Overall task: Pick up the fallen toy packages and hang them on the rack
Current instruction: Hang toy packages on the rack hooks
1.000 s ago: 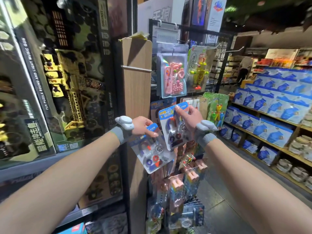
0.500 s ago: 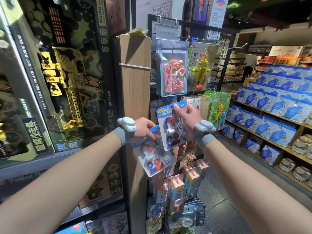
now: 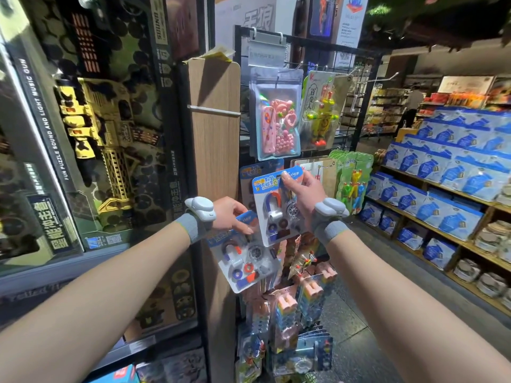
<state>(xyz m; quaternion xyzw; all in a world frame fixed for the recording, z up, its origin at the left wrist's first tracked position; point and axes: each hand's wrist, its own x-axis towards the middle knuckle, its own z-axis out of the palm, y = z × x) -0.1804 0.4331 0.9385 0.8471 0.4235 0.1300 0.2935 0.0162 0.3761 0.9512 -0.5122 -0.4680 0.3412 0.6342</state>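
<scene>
My right hand (image 3: pixel 302 194) pinches the blue top edge of a magnet toy package (image 3: pixel 273 208) and holds it upright against the black wire rack (image 3: pixel 365 106), in front of another blue-topped package (image 3: pixel 255 170) hanging there. My left hand (image 3: pixel 231 214) grips the top of a second, tilted magnet toy package (image 3: pixel 243 261) lower and to the left. The rack hook behind the upper package is hidden.
A pink toy bag (image 3: pixel 276 120) and a yellow robot pack (image 3: pixel 322 114) hang above. More packs (image 3: pixel 290 313) hang below. A wooden panel (image 3: pixel 215 139) stands left of the rack, boxed toy guns (image 3: pixel 91 134) further left, and shelves of blue packs (image 3: pixel 442 189) line the right aisle.
My right hand has lifted its package a little higher and closer to the rack. My left hand with the other package has stayed about where it was.
</scene>
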